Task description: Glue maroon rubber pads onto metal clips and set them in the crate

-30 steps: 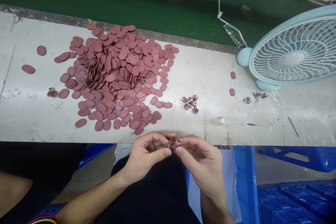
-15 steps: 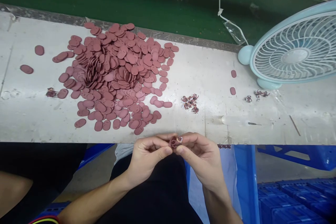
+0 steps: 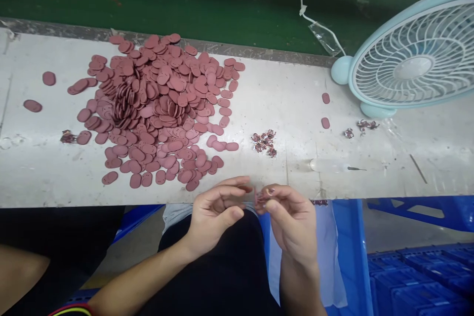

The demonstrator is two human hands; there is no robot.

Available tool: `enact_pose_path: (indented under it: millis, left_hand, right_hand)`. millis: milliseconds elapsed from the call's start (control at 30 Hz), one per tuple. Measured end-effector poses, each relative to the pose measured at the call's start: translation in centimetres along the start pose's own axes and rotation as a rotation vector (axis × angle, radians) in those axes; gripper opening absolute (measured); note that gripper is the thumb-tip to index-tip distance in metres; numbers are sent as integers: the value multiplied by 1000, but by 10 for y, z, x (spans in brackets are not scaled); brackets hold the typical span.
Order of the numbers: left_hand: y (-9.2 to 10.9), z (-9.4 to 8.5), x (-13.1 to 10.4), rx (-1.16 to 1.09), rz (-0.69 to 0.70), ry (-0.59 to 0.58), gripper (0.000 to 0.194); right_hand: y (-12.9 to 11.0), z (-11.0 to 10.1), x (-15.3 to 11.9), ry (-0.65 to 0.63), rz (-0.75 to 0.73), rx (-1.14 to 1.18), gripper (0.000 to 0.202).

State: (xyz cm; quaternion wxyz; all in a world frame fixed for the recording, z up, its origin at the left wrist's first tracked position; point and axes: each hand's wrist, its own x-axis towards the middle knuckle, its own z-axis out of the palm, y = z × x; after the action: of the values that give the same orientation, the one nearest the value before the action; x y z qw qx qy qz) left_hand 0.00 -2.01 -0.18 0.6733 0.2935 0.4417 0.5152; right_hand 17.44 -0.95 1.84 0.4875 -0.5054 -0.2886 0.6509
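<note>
At the table's front edge, my right hand point(image 3: 292, 217) pinches a small reddish-brown piece point(image 3: 261, 198) between thumb and fingertips. A thin oval disc appears to stand on its left side, though blur hides the detail. My left hand point(image 3: 218, 212) is just left of it, thumb and fingers apart, with nothing between them. Beyond my hands lies a big heap of dusty-red oval discs point(image 3: 174, 79), some with small holes. To the heap's right sits a cluster of small brown and shiny parts point(image 3: 264, 142).
A light blue fan point(image 3: 413, 66) stands at the right, its white cord point(image 3: 322, 29) running up the green surface behind. A clear tube with a dark tip point(image 3: 329, 166) lies near the front edge. Below the table are blue crates point(image 3: 418, 276). Another person's arm point(image 3: 22, 276) shows at lower left.
My left hand has let go of the small piece and opened. My right hand has moved slightly right, still holding the piece. The camera view has shifted a little.
</note>
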Motion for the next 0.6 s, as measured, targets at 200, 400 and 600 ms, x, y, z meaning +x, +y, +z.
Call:
enact_pose_path:
  millis: [200,400,600]
  left_hand:
    - [40,-66,39,1044,324,-223,39]
    - [48,-85,61,1540,375,-431,27]
    - [58,-71,72,1699,376,-536,26]
  right_hand:
    - [-4,-80,-23,405,-134,-53,16]
    - [38,-159,-59,689,-129,-316,26]
    - [122,-185,-74,640,50,-529,32]
